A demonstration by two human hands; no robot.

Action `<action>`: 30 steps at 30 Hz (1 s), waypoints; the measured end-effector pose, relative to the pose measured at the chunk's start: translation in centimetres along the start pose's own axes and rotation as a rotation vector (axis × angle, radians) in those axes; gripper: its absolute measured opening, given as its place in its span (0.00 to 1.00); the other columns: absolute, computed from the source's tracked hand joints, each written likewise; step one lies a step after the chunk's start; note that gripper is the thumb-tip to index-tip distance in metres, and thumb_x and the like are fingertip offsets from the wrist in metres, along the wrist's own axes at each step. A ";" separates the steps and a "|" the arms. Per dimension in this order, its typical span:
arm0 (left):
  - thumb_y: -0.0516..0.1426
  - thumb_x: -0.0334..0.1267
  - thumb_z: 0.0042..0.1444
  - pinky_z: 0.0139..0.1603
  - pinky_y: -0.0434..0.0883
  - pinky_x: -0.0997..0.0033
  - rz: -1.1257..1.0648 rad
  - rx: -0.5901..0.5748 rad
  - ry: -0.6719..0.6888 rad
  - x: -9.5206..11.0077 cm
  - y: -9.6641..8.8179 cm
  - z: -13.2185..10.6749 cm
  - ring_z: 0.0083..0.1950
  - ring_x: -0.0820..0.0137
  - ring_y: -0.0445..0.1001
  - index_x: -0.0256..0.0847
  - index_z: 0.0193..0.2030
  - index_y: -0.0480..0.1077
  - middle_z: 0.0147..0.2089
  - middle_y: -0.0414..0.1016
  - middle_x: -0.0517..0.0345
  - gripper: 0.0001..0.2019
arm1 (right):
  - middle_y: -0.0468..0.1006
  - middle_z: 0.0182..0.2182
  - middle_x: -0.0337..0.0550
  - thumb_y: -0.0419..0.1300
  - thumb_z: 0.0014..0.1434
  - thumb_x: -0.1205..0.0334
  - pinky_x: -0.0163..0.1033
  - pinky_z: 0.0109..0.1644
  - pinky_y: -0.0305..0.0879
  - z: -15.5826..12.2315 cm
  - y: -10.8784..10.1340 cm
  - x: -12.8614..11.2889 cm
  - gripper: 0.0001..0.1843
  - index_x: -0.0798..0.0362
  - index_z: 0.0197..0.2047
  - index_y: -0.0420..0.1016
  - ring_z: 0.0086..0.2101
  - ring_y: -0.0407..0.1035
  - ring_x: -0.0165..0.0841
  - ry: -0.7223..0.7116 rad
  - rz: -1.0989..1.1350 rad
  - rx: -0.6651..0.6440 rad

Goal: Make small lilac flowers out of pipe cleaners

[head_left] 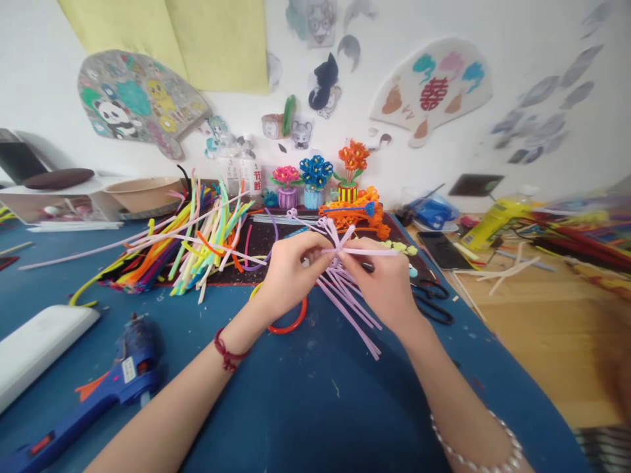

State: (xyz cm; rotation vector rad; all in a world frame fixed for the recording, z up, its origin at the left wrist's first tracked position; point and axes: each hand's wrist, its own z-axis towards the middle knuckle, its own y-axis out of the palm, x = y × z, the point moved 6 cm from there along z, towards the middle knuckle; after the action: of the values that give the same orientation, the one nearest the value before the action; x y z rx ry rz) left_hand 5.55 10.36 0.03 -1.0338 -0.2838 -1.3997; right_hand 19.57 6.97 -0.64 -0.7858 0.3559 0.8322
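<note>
Both my hands meet over the middle of the table, pinching light purple pipe cleaners (337, 240) that fan out from between the fingers. My left hand (294, 266) has thumb and fingertips closed on the left side of the crossing. From the other side, my right hand (382, 279) pinches the same pipe cleaners, one strand reaching right above its knuckles. Beneath the hands, several more light purple pipe cleaners (352, 307) spread toward me over the blue mat. Black-handled scissors (434, 303) lie right of my right hand. An orange-red ring (290, 323) shows below my left wrist.
A blue glue gun (123, 381) and a white case (42, 348) lie at the left. Bundled colored pipe cleaners (210, 246) pile up behind them. Small potted pipe-cleaner flowers (315, 180) stand against the wall. A yellow bottle (497, 220) and dark phone (440, 250) are at right.
</note>
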 end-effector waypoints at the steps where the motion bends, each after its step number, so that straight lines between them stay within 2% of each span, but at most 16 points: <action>1: 0.56 0.36 0.61 0.39 0.67 0.71 0.156 -0.010 0.141 0.9 -0.2 0.0 0.36 0.70 0.71 0.38 0.34 0.74 0.34 0.75 0.54 0.08 | 0.81 0.33 0.46 0.59 0.63 0.60 0.40 0.37 0.71 0.1 0.1 0.3 0.08 0.54 0.37 0.76 0.32 0.76 0.36 0.068 0.105 -0.031; 3: 0.50 0.34 0.65 0.41 0.68 0.69 0.410 -0.080 0.410 2.5 -0.3 -0.5 0.39 0.69 0.71 0.40 0.35 0.73 0.36 0.75 0.52 0.12 | 0.80 0.31 0.45 0.61 0.61 0.55 0.39 0.34 0.72 0.1 0.5 0.7 0.11 0.54 0.38 0.77 0.29 0.75 0.35 0.192 0.323 -0.101; 4: 0.47 0.33 0.67 0.42 0.68 0.68 0.508 -0.167 0.490 2.8 0.0 -0.8 0.38 0.69 0.71 0.40 0.35 0.72 0.36 0.74 0.52 0.14 | 0.80 0.29 0.44 0.62 0.60 0.52 0.39 0.32 0.72 0.1 0.7 0.9 0.13 0.55 0.38 0.77 0.28 0.75 0.35 0.238 0.413 -0.133; 6: 0.45 0.32 0.68 0.43 0.69 0.68 0.619 -0.308 0.613 2.9 0.3 -1.4 0.38 0.69 0.71 0.41 0.34 0.71 0.36 0.74 0.52 0.16 | 0.79 0.27 0.43 0.64 0.57 0.49 0.38 0.31 0.71 0.0 1.2 1.0 0.16 0.55 0.36 0.77 0.28 0.74 0.34 0.290 0.520 -0.174; 8: 0.44 0.32 0.68 0.42 0.69 0.68 0.675 -0.297 0.633 2.7 0.2 -1.4 0.37 0.69 0.70 0.41 0.36 0.71 0.37 0.74 0.52 0.16 | 0.79 0.26 0.43 0.64 0.57 0.49 0.38 0.31 0.71 -0.1 1.4 1.2 0.16 0.55 0.35 0.77 0.28 0.74 0.34 0.295 0.532 -0.167; 10: 0.47 0.35 0.68 0.41 0.67 0.68 0.658 -0.189 0.507 2.0 -0.2 -0.8 0.38 0.68 0.70 0.40 0.38 0.72 0.39 0.75 0.51 0.13 | 0.80 0.29 0.44 0.62 0.59 0.52 0.39 0.33 0.73 0.0 1.0 1.2 0.13 0.55 0.36 0.77 0.29 0.75 0.35 0.247 0.432 -0.096; 12: 0.52 0.40 0.65 0.39 0.66 0.69 0.492 -0.061 0.294 1.1 -0.6 -0.1 0.37 0.69 0.69 0.38 0.35 0.71 0.35 0.74 0.53 0.12 | 0.81 0.33 0.45 0.60 0.61 0.57 0.40 0.37 0.73 0.1 0.3 0.7 0.09 0.53 0.36 0.77 0.32 0.76 0.36 0.142 0.236 0.011; 13: 0.54 0.43 0.64 0.36 0.65 0.71 0.364 -0.038 0.154 0.4 -0.6 0.1 0.33 0.71 0.68 0.38 0.32 0.70 0.30 0.72 0.56 0.13 | 0.81 0.33 0.45 0.60 0.61 0.59 0.41 0.38 0.73 0.1 -0.1 0.2 0.07 0.52 0.36 0.77 0.33 0.76 0.36 0.072 0.125 0.068; 14: 0.56 0.45 0.62 0.32 0.64 0.73 0.206 -0.056 0.014 -0.4 -0.2 0.2 0.29 0.72 0.65 0.38 0.30 0.70 0.27 0.69 0.58 0.14 | 0.81 0.33 0.45 0.59 0.62 0.61 0.41 0.39 0.73 0.1 -0.5 -0.3 0.06 0.52 0.36 0.77 0.34 0.76 0.37 -0.002 0.024 0.116; 16: 0.56 0.47 0.61 0.29 0.63 0.74 -0.169 -0.096 -0.208 -1.3 0.9 0.1 0.27 0.74 0.64 0.37 0.29 0.70 0.26 0.68 0.59 0.16 | 0.81 0.32 0.45 0.58 0.63 0.64 0.40 0.39 0.72 -0.1 -0.8 -1.3 0.06 0.51 0.36 0.77 0.34 0.76 0.37 -0.133 -0.117 0.174; 19: 0.59 0.45 0.57 0.30 0.64 0.75 -0.619 -0.053 -0.417 -1.9 2.0 -0.5 0.28 0.76 0.66 0.35 0.31 0.71 0.30 0.70 0.59 0.13 | 0.81 0.33 0.46 0.55 0.65 0.66 0.40 0.41 0.71 -0.4 -0.8 -1.9 0.08 0.51 0.38 0.76 0.35 0.76 0.36 -0.237 -0.188 0.183; 21: 0.62 0.43 0.54 0.31 0.64 0.76 -0.759 -0.046 -0.509 -2.2 2.5 -0.9 0.29 0.77 0.66 0.35 0.32 0.72 0.30 0.70 0.59 0.12 | 0.81 0.35 0.46 0.53 0.66 0.66 0.41 0.44 0.70 -0.6 -0.6 -1.8 0.09 0.50 0.41 0.75 0.37 0.75 0.37 -0.282 -0.199 0.151; 23: 0.63 0.42 0.52 0.31 0.63 0.77 -0.787 -0.055 -0.548 -2.4 2.8 -1.1 0.29 0.77 0.66 0.35 0.32 0.73 0.30 0.70 0.60 0.11 | 0.81 0.36 0.47 0.52 0.67 0.67 0.42 0.46 0.69 -0.8 -0.4 -1.7 0.10 0.50 0.42 0.75 0.39 0.75 0.37 -0.330 -0.214 0.108; 25: 0.63 0.41 0.52 0.30 0.62 0.77 -0.743 -0.052 -0.521 -2.4 2.5 -1.1 0.28 0.78 0.65 0.35 0.31 0.72 0.28 0.69 0.61 0.10 | 0.80 0.37 0.47 0.51 0.67 0.66 0.41 0.46 0.68 -0.9 -0.1 -1.6 0.11 0.51 0.43 0.75 0.39 0.74 0.37 -0.363 -0.236 0.062; 27: 0.63 0.40 0.52 0.31 0.62 0.76 -0.632 -0.050 -0.437 -2.1 1.9 -0.7 0.28 0.77 0.64 0.35 0.29 0.72 0.28 0.69 0.61 0.10 | 0.80 0.36 0.48 0.52 0.68 0.65 0.40 0.44 0.68 -0.9 0.0 -1.6 0.10 0.52 0.42 0.75 0.37 0.74 0.36 -0.365 -0.246 0.031; 30: 0.61 0.39 0.56 0.32 0.63 0.75 -0.343 -0.049 -0.232 -1.0 0.7 -0.1 0.30 0.74 0.65 0.35 0.30 0.72 0.29 0.70 0.59 0.08 | 0.81 0.34 0.47 0.54 0.66 0.65 0.39 0.41 0.68 -0.7 -0.1 -1.6 0.09 0.53 0.39 0.76 0.35 0.74 0.35 -0.300 -0.201 0.039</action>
State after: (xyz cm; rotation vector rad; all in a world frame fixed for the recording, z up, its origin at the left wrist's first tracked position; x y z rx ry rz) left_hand 5.93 10.88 -1.06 -1.2309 -0.6231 -1.5979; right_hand 18.63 5.59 -0.10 -0.6365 0.0254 0.7382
